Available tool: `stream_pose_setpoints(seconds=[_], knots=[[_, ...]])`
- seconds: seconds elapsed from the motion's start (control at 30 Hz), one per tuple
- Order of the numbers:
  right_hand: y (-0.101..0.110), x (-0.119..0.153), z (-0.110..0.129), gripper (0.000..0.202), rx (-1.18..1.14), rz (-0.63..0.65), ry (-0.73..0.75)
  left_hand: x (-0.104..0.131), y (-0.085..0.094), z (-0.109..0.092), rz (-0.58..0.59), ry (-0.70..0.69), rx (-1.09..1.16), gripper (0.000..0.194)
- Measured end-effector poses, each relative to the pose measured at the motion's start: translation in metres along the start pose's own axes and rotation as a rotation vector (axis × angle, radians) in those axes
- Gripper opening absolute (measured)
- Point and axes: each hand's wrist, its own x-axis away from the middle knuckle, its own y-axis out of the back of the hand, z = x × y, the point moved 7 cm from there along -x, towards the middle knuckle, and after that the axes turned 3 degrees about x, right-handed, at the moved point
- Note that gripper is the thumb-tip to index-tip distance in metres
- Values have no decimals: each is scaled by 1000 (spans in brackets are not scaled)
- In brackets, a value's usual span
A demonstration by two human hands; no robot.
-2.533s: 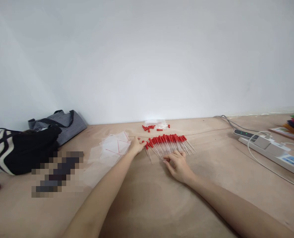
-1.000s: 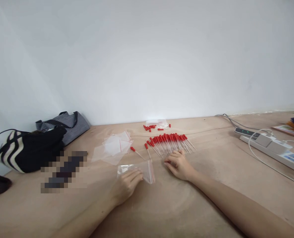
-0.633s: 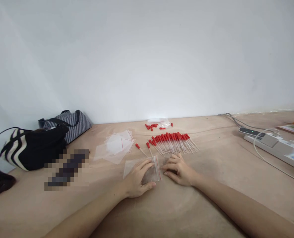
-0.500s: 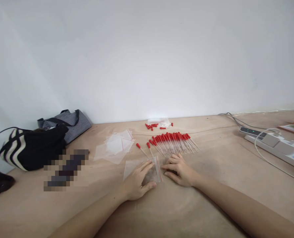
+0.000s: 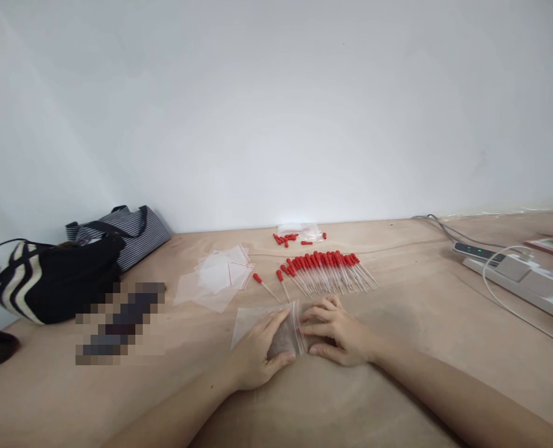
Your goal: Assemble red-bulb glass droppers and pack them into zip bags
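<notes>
A clear zip bag [image 5: 283, 342] with a red line along its seal lies flat in front of me, its mouth to the right. Across the bag rests my left hand [image 5: 264, 345], fingers stretched and thumb apart. My right hand [image 5: 339, 333] is at the mouth edge, fingers slightly bent over the table and thumb apart, the fingertips touching or very near the seal strip. Just behind the hands lies a row of glass droppers with red rubber bulbs [image 5: 325, 264]. Two more droppers, one with its red bulb [image 5: 257, 278] farthest left, lie apart behind the bag.
Several flat zip bags [image 5: 215, 277] overlap at the left. Loose red bulbs [image 5: 285, 238] and a plastic bag [image 5: 299, 230] sit near the wall. A black bag [image 5: 71, 280] and a striped bag [image 5: 140, 233] stand far left; a power strip [image 5: 514, 283] with cables lies right.
My right hand has shifted slightly, its fingertips now closer to the bag's mouth. The left hand stays on the bag. The whole view has moved a little.
</notes>
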Motion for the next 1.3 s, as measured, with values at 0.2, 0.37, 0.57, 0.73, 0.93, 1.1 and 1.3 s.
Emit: stream_pose_setpoints(seconds=[0.2, 0.37, 0.57, 0.73, 0.93, 1.1, 1.3], knots=[[-9, -1, 17, 42, -105, 65, 144, 2, -1, 0, -1, 10, 1, 62], [-6, -3, 22, 56, -71, 138, 196, 3, 0, -2, -27, -18, 30, 58], [-5, -3, 17, 48, -29, 142, 194, 1, 9, 0, 20, -78, -13, 57], [-6, -2, 15, 47, -115, 142, 170, 2, 12, 5, 54, -100, -54, 68], [9, -14, -11, 26, -396, -17, -44, 2, 10, 9, 67, 33, -42, 60], [19, -65, -58, 8, -257, -211, -505, 2, 12, 8, 33, 26, -36, 58], [-8, -135, -67, 42, -196, -129, -718, 2, 13, 3, 11, -43, -49, 57]])
